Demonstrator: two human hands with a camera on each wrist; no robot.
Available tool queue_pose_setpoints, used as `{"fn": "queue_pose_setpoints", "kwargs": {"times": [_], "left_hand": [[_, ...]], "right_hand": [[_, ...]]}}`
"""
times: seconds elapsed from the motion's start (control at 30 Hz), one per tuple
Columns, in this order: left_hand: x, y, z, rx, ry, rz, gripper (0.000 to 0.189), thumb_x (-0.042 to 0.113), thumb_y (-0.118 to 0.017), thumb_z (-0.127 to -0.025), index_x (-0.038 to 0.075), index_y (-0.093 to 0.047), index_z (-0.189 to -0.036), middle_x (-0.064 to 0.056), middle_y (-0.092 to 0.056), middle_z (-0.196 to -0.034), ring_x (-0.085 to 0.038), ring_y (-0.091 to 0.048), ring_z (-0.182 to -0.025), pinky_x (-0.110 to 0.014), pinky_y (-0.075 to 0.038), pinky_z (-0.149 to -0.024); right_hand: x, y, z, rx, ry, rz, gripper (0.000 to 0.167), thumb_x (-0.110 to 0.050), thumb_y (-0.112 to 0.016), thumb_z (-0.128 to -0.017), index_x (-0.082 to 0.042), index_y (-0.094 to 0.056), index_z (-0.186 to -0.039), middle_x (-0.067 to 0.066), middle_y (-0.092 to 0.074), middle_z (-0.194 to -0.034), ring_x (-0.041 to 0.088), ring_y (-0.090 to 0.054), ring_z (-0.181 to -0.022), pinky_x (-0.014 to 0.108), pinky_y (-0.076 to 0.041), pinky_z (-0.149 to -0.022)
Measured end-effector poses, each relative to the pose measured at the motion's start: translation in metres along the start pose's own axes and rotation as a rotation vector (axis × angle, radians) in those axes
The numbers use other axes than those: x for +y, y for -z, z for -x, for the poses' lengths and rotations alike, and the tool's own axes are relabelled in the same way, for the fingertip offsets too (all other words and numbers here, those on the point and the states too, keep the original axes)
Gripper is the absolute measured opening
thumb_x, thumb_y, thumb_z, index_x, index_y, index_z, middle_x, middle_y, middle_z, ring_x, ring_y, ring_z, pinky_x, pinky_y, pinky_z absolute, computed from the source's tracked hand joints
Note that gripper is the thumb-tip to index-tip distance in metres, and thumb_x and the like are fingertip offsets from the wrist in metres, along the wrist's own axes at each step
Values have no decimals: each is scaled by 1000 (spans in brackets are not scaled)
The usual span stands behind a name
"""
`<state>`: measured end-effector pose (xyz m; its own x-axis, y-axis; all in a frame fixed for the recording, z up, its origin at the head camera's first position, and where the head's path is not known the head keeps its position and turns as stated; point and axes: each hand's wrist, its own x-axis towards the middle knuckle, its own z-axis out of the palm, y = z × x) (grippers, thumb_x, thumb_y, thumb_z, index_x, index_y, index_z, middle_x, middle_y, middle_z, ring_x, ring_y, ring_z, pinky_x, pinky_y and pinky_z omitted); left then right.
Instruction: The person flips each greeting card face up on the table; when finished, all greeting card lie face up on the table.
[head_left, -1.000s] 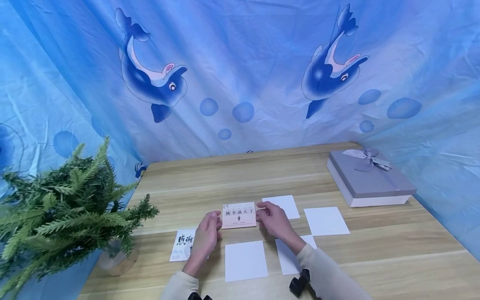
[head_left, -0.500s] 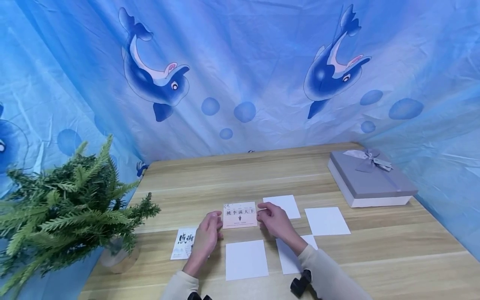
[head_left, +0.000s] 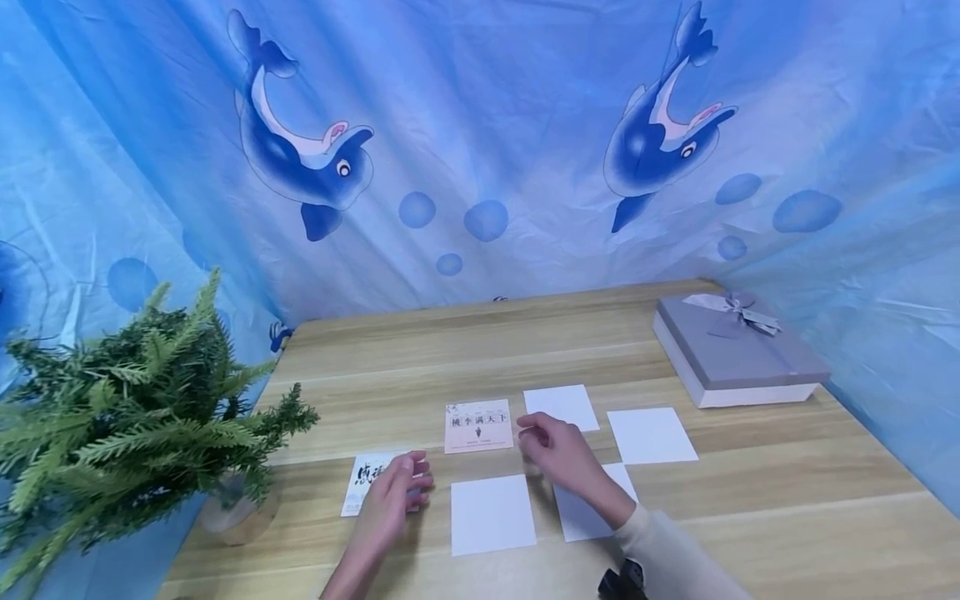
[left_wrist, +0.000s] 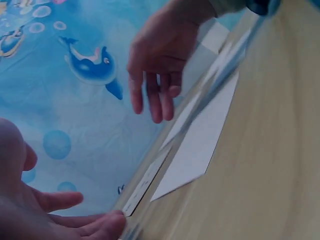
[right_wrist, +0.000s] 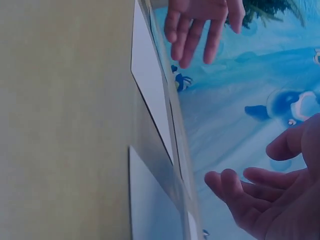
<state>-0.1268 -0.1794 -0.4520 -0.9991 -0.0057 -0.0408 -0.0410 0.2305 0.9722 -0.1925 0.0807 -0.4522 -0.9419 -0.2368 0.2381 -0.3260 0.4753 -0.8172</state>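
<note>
Just left of the right grip [head_left: 562,457] lies the pink card [head_left: 478,427].

The table [head_left: 390,354] bears six cards [head_left: 492,515], a ribboned box [head_left: 720,362] and a potted plant [head_left: 150,400].

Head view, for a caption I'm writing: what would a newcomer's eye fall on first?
Likely the two blue dolphins on the backdrop behind the table, then the green plant at the left edge. Next, perhaps the ribboned grey box at the table's right, and the printed card lying beside the right hand.
</note>
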Motion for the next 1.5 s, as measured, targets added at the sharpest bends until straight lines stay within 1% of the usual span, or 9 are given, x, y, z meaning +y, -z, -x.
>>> {"fn": "queue_pose_setpoints", "kwargs": {"times": [0.1, 0.23, 0.33, 0.53, 0.67, 0.87, 1.1, 1.27, 1.5], "left_hand": [[0, 3, 16, -86, 20, 50, 58, 37, -30, -107, -9, -36, -144, -36, -44, -138, -44, -54, -121, -38, -54, -95], [0, 4, 32, -186, 24, 91, 59, 33, -29, -108, -12, -28, -146, -40, -36, -142, -49, -46, -128, -39, -51, -100], [-1, 2, 39, -224, 1, 72, 60, 33, -28, -108, -14, -27, -145, -41, -34, -143, -50, -43, -130, -40, -50, -101], [-1, -4, 45, -263, -17, 94, 62, 34, -28, -108, -15, -24, -146, -41, -31, -144, -51, -39, -132, -43, -46, -104], [-1, -7, 45, -257, 1, 143, 61, 33, -30, -108, -16, -24, -145, -41, -30, -145, -51, -38, -133, -43, -46, -105], [-1, -10, 42, -233, 11, 161, 59, 31, -31, -108, -15, -26, -145, -42, -31, -144, -50, -38, -133, -43, -46, -104], [-5, -16, 40, -138, 24, 232, 52, 24, -34, -107, -16, -33, -141, -39, -37, -141, -48, -42, -132, -41, -46, -106], [-5, -19, 39, -104, -1, 216, 49, 22, -36, -106, -16, -37, -137, -36, -41, -137, -48, -42, -131, -41, -45, -106], [-2, -18, 36, -78, 24, 212, 50, 26, -37, -106, -13, -39, -137, -33, -42, -137, -48, -43, -130, -44, -50, -101]], "right_hand": [[-2, 5, 12, -55, -14, 35, 27, -13, -56, -93, 0, -67, -113, 4, -73, -86, 10, -66, -74, 24, -53, -68], [-2, 14, 31, -187, -70, 14, 28, -16, -56, -94, 2, -65, -113, 1, -70, -77, 13, -64, -60, 24, -52, -53], [-3, 17, 42, -256, -107, -53, 27, -15, -56, -93, 3, -64, -111, 4, -70, -77, 17, -65, -58, 27, -53, -48], [-7, 14, 52, -268, -125, -125, 23, -14, -58, -92, 3, -65, -107, 6, -71, -76, 19, -66, -59, 28, -55, -50], [-9, 9, 54, -274, -140, -159, 24, -14, -58, -93, 4, -64, -108, 6, -71, -77, 19, -66, -61, 28, -55, -52], [-11, 4, 55, -262, -144, -187, 26, -14, -58, -93, 6, -63, -109, 8, -70, -82, 20, -68, -71, 28, -56, -56], [-13, 0, 58, -193, -150, -200, 25, -14, -62, -91, 5, -63, -108, 8, -69, -84, 21, -66, -74, 25, -54, -55], [-13, -1, 58, -168, -158, -221, 24, -13, -61, -91, 5, -63, -107, 9, -67, -86, 22, -66, -74, 29, -57, -57], [-9, -1, 55, -168, -138, -237, 17, -7, -57, -91, 2, -63, -104, 11, -67, -88, 23, -66, -74, 33, -58, -59]]}}
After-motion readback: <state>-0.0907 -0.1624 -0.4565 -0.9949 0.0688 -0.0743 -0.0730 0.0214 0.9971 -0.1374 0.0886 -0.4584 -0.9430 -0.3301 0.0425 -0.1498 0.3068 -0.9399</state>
